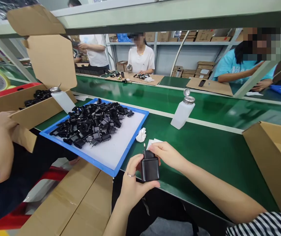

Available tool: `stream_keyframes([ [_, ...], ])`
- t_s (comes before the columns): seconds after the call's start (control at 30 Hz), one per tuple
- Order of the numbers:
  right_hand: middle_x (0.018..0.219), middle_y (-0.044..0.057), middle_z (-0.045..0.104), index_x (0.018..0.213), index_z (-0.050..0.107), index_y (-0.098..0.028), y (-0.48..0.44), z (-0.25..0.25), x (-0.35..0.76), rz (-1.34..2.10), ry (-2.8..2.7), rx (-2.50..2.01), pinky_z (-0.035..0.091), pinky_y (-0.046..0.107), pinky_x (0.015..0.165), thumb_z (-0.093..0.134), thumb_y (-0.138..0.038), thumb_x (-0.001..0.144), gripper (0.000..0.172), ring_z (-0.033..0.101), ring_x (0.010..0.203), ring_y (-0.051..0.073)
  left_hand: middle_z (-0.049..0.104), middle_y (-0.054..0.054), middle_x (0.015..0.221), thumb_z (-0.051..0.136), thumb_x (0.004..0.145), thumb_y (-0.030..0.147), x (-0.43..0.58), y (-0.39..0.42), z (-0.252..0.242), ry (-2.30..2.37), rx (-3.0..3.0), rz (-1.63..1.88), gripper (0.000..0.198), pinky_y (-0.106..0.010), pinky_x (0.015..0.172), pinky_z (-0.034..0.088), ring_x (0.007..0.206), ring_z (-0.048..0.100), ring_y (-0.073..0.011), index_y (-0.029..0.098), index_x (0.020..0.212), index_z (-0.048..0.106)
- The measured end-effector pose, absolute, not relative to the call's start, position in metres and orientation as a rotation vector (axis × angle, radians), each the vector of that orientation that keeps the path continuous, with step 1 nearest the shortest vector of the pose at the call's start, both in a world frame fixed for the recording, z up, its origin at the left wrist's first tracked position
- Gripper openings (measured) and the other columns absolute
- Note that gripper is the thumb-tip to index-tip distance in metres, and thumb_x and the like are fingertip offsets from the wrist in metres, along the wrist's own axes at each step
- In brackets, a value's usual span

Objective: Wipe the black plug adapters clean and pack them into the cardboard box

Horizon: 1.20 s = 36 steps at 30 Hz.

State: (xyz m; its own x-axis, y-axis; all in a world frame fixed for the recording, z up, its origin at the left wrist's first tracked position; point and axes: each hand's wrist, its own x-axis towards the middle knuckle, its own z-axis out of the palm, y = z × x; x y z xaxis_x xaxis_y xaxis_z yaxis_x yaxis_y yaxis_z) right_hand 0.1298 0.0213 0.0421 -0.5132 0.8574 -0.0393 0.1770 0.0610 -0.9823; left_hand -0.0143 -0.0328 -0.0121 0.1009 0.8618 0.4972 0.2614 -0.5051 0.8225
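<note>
Our left hand [130, 188] and right hand [170, 155] hold a black adapter [150, 170] over the counter's [219, 154] near edge. Shelves [192, 43] stand beyond.

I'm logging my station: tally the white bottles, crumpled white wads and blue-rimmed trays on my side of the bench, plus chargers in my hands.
White bottles: 2
Crumpled white wad: 1
Blue-rimmed tray: 1
Held black charger: 1
Total: 5

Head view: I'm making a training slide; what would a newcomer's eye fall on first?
Probably the heap of black plugs in the blue-rimmed tray, left of centre. Next comes the black adapter between the left hand and right hand, below centre; then the white bottle right of the tray.
</note>
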Motion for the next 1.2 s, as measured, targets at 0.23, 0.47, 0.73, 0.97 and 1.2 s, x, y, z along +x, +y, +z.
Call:
stream_keyframes([
  [0.23,0.079,0.003,0.049,0.085,0.047,-0.013,-0.019,0.066,0.153,0.593,-2.65,-1.105,0.038,0.027,0.057,0.054,-0.064,0.061,0.057,0.046,0.067,0.017,0.041,-0.007,0.098,0.055,0.056,0.057,-0.013,-0.035,-0.016,0.899,1.96,1.504,0.067,-0.027,0.067,0.044,0.09,0.044,-0.0191,0.024,0.11,0.033],
  [0.47,0.065,0.001,0.045,0.07,0.048,-0.011,-0.032,0.058,0.143,0.058,-2.653,-1.178,0.034,0.025,0.048,0.065,-0.054,0.052,0.05,0.041,0.057,0.015,0.035,-0.01,0.1,0.045,0.072,0.048,-0.017,-0.04,-0.007,0.827,2.061,1.378,0.053,-0.032,0.072,0.041,0.092,0.041,-0.0202,0.021,0.113,0.025],
  [0.73,0.054,-0.002,0.033,0.055,0.037,-0.017,-0.032,0.047,0.131,-0.008,-2.511,-0.987,0.024,0.025,0.043,0.047,-0.05,0.06,0.035,0.029,0.048,0.011,0.048,-0.004,0.077,0.036,0.074,0.035,-0.016,-0.045,0.013,0.925,2.154,1.468,0.032,-0.025,0.053,0.04,0.062,0.048,-0.0131,0.018,0.1,0.039],
  [0.97,0.05,-0.004,0.029,0.052,0.032,-0.019,-0.03,0.043,0.127,-0.023,-2.403,-0.953,0.021,0.024,0.041,0.051,-0.049,0.053,0.036,0.026,0.045,0.01,0.051,-0.004,0.073,0.032,0.074,0.03,-0.01,-0.043,0.007,0.964,2.168,1.718,0.026,-0.026,0.055,0.041,0.068,0.052,-0.0159,0.016,0.092,0.045],
  [1.2,0.054,-0.002,0.04,0.058,0.041,-0.016,-0.036,0.038,0.132,0.09,-2.446,-1.158,0.03,0.025,0.043,0.066,-0.054,0.043,0.047,0.037,0.048,0.012,0.055,-0.005,0.081,0.035,0.073,0.027,-0.016,-0.039,-0.005,0.924,2.221,1.664,0.027,-0.025,0.063,0.043,0.074,0.053,-0.0158,0.015,0.094,0.047],
])
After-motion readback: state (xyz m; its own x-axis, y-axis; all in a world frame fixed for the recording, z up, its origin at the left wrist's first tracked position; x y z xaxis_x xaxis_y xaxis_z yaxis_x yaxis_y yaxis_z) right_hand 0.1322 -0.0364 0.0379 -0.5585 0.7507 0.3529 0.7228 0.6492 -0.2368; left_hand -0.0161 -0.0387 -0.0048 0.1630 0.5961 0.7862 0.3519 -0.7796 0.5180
